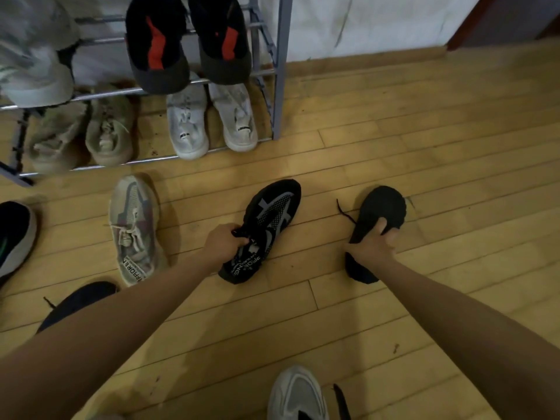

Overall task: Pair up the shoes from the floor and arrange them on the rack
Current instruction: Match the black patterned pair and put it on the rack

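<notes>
My left hand (222, 239) grips the tongue and laces of a black sneaker with white markings (266, 225) lying on the wooden floor at centre. To its right, my right hand (374, 245) is closed over the middle of a plain black shoe (383, 207) that lies sole-side toward me, a lace trailing left. The grey metal shoe rack (280, 86) stands at the upper left. It holds a black-and-red pair (188, 40) on a higher shelf, with a white pair (212, 119) and a beige pair (85, 134) on the lowest shelf.
Loose shoes lie around: a grey-pink sneaker (135, 228) left of centre, a black-and-grey shoe (15, 234) at the left edge, a dark shoe (78, 301) behind my left forearm, a white sneaker (298, 395) at the bottom. A pale shoe (36, 74) sits upper left on the rack.
</notes>
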A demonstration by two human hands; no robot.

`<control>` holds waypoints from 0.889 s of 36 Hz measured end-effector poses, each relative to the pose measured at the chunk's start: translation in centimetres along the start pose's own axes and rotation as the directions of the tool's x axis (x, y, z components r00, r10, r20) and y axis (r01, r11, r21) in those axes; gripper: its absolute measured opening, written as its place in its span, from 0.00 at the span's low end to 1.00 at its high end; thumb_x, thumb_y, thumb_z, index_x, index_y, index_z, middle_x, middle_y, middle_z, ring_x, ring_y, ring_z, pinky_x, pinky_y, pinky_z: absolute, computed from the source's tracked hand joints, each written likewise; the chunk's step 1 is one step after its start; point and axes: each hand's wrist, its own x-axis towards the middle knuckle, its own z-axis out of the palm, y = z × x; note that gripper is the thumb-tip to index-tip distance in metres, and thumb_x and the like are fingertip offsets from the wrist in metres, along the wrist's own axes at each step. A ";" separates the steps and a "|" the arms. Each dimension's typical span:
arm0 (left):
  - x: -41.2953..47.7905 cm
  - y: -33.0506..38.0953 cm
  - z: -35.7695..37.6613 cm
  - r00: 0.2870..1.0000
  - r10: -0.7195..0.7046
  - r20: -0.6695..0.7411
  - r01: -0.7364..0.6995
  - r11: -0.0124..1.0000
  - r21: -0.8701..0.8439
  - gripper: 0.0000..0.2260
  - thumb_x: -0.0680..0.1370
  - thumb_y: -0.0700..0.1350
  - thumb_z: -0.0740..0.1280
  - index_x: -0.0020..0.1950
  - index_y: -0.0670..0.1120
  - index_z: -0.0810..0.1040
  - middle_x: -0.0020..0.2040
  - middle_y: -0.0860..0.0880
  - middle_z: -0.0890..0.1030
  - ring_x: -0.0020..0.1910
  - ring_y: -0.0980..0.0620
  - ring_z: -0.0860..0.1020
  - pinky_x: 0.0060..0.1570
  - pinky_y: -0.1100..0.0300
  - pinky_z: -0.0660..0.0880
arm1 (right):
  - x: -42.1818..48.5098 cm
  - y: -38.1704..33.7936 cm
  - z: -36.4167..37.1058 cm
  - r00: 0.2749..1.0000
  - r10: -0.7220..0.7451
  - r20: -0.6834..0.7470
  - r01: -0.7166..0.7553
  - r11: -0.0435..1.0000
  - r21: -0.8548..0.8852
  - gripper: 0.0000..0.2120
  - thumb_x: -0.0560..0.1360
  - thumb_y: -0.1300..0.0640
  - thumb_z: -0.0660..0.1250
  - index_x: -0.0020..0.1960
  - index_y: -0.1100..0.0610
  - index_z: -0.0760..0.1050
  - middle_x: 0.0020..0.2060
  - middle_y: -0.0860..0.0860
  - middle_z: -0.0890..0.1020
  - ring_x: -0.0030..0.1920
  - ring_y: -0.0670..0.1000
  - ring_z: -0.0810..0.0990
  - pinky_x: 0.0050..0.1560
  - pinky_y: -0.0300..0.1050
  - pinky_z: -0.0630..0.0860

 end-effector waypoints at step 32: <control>-3.6 -5.1 -1.9 0.969 -0.184 -0.164 0.198 0.977 0.076 0.49 0.68 0.60 0.73 0.77 0.46 0.45 0.74 0.38 0.55 0.73 0.37 0.57 0.71 0.42 0.60 | -4.6 -7.7 5.6 0.948 -0.282 0.148 0.206 0.897 0.391 0.43 0.70 0.39 0.70 0.74 0.59 0.56 0.68 0.57 0.67 0.64 0.55 0.71 0.60 0.44 0.74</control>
